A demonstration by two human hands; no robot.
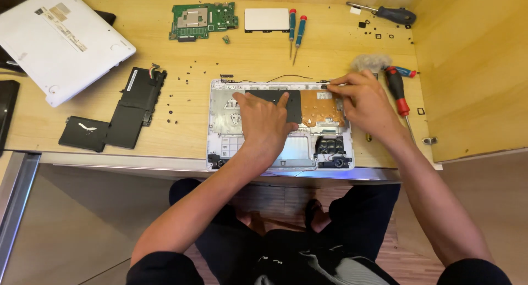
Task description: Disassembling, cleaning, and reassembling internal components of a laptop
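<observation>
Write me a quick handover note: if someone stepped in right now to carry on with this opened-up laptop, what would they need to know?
Left hand: flat on the open laptop shell, fingers on its black sheet.
Right hand: fingertips pinching at the shell's top right edge; whether it holds something cannot be seen.
Already out on the desk: green circuit board, black battery, white bottom cover, white touchpad, loose screws.
Still inside: copper-coloured sheet, speakers along the front edge.
Tools: two small blue screwdrivers, red screwdriver by the right hand, black-handled one at the back.

Tiny black screws (pixel 177 92) — too small to tell apart.
</observation>
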